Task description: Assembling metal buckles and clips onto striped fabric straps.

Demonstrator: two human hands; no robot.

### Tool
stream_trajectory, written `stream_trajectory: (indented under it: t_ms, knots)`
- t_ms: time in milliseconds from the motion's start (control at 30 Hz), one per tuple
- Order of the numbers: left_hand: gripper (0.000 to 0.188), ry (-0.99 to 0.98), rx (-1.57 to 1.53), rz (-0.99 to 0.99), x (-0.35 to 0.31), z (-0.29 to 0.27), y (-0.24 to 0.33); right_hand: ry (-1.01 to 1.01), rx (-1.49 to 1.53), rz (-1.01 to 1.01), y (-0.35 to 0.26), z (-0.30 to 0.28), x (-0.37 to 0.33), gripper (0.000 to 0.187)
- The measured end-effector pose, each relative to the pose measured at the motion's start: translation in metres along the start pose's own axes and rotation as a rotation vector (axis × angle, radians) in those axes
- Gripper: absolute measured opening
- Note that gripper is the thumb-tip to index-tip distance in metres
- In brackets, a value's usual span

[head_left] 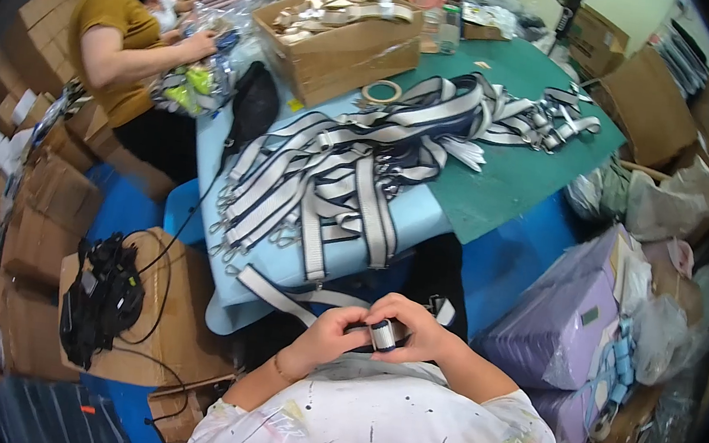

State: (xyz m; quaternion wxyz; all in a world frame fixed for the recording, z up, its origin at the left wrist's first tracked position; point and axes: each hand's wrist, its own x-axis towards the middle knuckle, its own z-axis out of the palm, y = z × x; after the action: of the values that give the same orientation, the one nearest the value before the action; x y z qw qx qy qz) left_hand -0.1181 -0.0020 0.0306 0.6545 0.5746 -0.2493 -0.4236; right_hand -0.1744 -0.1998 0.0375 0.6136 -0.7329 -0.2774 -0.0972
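Close to my chest, my left hand (331, 338) and my right hand (414, 330) meet around a white webbing strap (382, 336) with dark navy edges. Its gripped part looks folded or wound into a small bundle between thumbs and fingers. A length of similar strap (272, 292) runs from beside my left hand to the table edge; whether it is the same piece I cannot tell. Just past my right hand shows a strap end (446, 312) with dark hardware. In front lies a large pile of matching straps (362, 157) with metal snap hooks (225, 246).
The table has a light blue part (421, 216) and a green mat (516, 183). On it stand a cardboard box (333, 62) of straps and a tape roll (381, 92). A co-worker (117, 37) handles bagged items at left. Purple wrapped bundles (549, 318) stand right; black cords (105, 298) lie left.
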Motion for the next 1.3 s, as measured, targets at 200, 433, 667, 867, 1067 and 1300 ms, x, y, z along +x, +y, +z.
stream_trajectory:
  t_ms: [200,433,667,867,1067,1300]
  knots:
    - [0.019,0.117,-0.071,0.015,-0.004,-0.001,0.009,0.068,-0.114,0.02,-0.001,0.004,0.006,0.053]
    - [0.049,0.116,-0.194,0.248,-0.004,0.012,0.014,0.134,0.441,0.162,0.004,0.003,-0.006,0.051]
    - [0.068,0.334,0.939,0.624,0.014,0.02,0.028,0.214,0.399,0.353,-0.003,0.005,0.001,0.049]
    - [0.059,0.328,1.076,0.682,0.01,0.018,0.028,0.147,-0.293,0.19,-0.021,-0.002,0.001,0.048]
    - [0.053,0.279,0.938,0.704,0.01,0.019,0.028,0.228,0.07,0.157,-0.016,0.002,-0.002,0.046]
    - [0.051,0.212,0.672,0.425,0.025,-0.004,0.009,0.699,0.461,0.056,-0.017,-0.046,0.021,0.033]
